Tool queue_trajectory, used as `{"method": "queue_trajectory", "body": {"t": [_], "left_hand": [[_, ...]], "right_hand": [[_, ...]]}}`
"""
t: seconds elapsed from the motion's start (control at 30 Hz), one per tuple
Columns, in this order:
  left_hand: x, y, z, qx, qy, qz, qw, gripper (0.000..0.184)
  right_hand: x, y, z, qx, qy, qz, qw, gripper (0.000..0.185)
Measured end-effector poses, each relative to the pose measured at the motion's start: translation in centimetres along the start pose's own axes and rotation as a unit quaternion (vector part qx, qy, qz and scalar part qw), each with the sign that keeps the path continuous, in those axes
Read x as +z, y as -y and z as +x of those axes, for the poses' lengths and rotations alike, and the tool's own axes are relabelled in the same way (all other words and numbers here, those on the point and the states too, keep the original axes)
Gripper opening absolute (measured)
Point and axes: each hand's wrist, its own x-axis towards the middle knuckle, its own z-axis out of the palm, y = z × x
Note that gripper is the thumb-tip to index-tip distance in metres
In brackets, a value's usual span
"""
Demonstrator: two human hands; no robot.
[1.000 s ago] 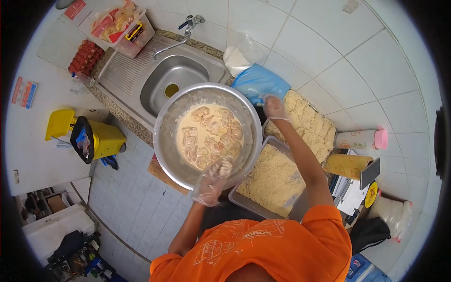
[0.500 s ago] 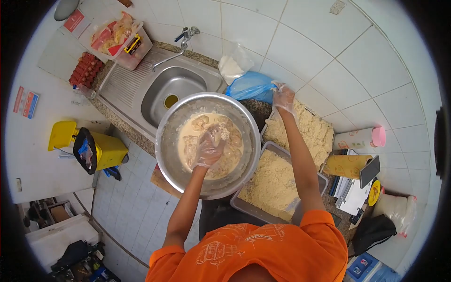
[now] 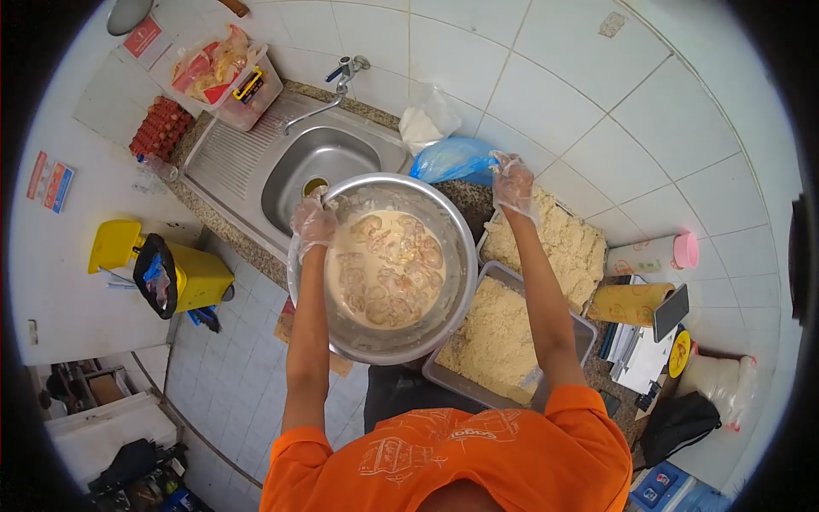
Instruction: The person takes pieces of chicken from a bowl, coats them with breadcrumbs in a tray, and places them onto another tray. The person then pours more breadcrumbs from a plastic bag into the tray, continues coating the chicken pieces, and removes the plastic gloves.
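Observation:
A large metal bowl (image 3: 461,282) holds pale liquid with several pieces of raw meat (image 3: 397,286). My left hand (image 3: 314,224), in a clear plastic glove, is at the bowl's upper left rim with its fingers closed around the edge. My right hand (image 3: 514,186), gloved too, has its fingers closed at the edge of a blue plastic bag (image 3: 456,160). Below that hand, a tray of crumbly coating (image 3: 554,247) lies by the wall. A grey container of coating (image 3: 490,337) stands right of the bowl.
A steel sink (image 3: 320,162) with a tap (image 3: 343,77) lies behind the bowl. At the upper left are a plastic tub (image 3: 247,98) and red egg trays (image 3: 162,126). A yellow bin (image 3: 200,277) stands on the floor. A yellow roll (image 3: 630,301) and phone (image 3: 671,312) are at the right.
My left hand has moved out of the liquid, up and left to the bowl's rim. Before that, my right hand shifted slightly right beside the blue bag.

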Motion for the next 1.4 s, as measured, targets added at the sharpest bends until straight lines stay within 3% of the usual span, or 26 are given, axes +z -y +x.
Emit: {"method": "queue_trajectory", "body": {"t": [0.1, 0.17, 0.2, 0.27, 0.47, 0.57, 0.63, 0.7, 0.77, 0.83, 0.9, 0.97, 1.0, 1.03, 1.07, 1.1, 1.13, 1.17, 1.23, 1.3, 1.4], "left_hand": [[-0.1, 0.6, -0.2, 0.015, -0.030, 0.034, 0.999, 0.036], [0.0, 1.0, -0.9, 0.035, -0.055, 0.051, 0.997, 0.034], [0.0, 1.2, -1.1, 0.031, -0.058, 0.049, 0.997, 0.035], [0.1, 1.4, -0.8, 0.028, -0.063, 0.045, 0.997, 0.036], [2.1, 0.2, 1.2, 0.067, -0.042, 0.084, 0.993, 0.035], [2.7, 0.3, 2.4, 0.083, 0.011, 0.066, 0.994, 0.036], [1.9, 0.1, 2.4, 0.078, 0.030, 0.016, 0.996, 0.042], [1.2, 0.1, 2.3, 0.108, 0.061, -0.021, 0.992, 0.059], [-3.6, -4.9, -0.4, 0.293, -0.112, -0.127, 0.941, 0.075], [-8.7, -11.4, -5.2, 0.330, -0.012, -0.439, 0.836, 0.078], [-12.2, -16.7, -9.1, 0.354, 0.023, -0.480, 0.802, 0.076], [-12.9, -19.3, -11.9, 0.380, 0.070, -0.524, 0.759, 0.075], [-12.6, -20.5, -12.9, 0.301, 0.194, -0.638, 0.682, 0.067], [-12.3, -21.6, -14.0, 0.209, 0.313, -0.723, 0.580, 0.059], [-11.8, -22.6, -15.6, 0.215, 0.325, -0.722, 0.572, 0.059], [-11.1, -23.2, -17.5, 0.241, 0.267, -0.741, 0.567, 0.051], [-10.3, -23.5, -19.5, 0.264, 0.207, -0.757, 0.561, 0.042], [-8.9, -23.6, -21.3, 0.271, 0.216, -0.755, 0.556, 0.042], [-6.2, -23.3, -24.8, 0.281, 0.034, -0.582, 0.762, 0.033], [-5.9, -23.3, -28.1, 0.240, 0.056, -0.568, 0.785, 0.032], [-5.5, -23.7, -30.9, 0.172, 0.113, -0.551, 0.809, 0.032]], "right_hand": [[1.1, -0.8, 1.8, 0.009, -0.010, -0.056, 0.998, 0.022], [0.3, -0.7, 3.8, 0.105, 0.028, -0.044, 0.993, 0.025], [0.2, -0.8, 3.9, 0.109, 0.028, -0.044, 0.993, 0.025], [0.0, -0.8, 4.2, 0.021, 0.017, 0.007, 1.000, 0.027], [-3.9, 4.0, 5.8, -0.039, -0.021, 0.005, 0.999, 0.025], [-7.6, 7.1, 8.0, 0.015, 0.005, -0.021, 1.000, 0.024], [-11.8, 9.0, 7.9, -0.006, -0.030, 0.100, 0.995, 0.022], [-16.1, 10.1, 6.6, -0.091, -0.063, 0.094, 0.989, 0.020], [-21.8, 12.6, 4.6, -0.122, -0.067, 0.056, 0.989, 0.019], [-25.4, 13.4, 2.2, -0.105, -0.059, 0.116, 0.986, 0.020], [-28.4, 13.7, 0.6, -0.088, -0.050, 0.169, 0.980, 0.022], [-31.6, 13.6, -1.4, -0.108, 0.047, 0.192, 0.974, 0.021], [-32.3, 13.0, -2.9, -0.097, 0.046, 0.180, 0.978, 0.021], [-32.3, 12.3, -4.5, 0.000, 0.022, 0.291, 0.956, 0.023], [-32.6, 12.0, -5.7, 0.093, -0.009, 0.399, 0.912, 0.024], [-33.7, 13.4, -6.7, 0.137, 0.013, 0.318, 0.938, 0.030], [-33.8, 12.6, -8.7, 0.180, 0.038, 0.376, 0.908, 0.032], [-32.9, 11.1, -11.3, 0.219, 0.060, 0.435, 0.871, 0.036], [-30.8, 6.6, -15.2, 0.075, 0.114, 0.510, 0.850, 0.052], [-31.6, 7.1, -18.5, 0.142, 0.150, 0.442, 0.873, 0.065], [-30.9, 6.2, -22.8, 0.145, 0.143, 0.337, 0.919, 0.060]]}}
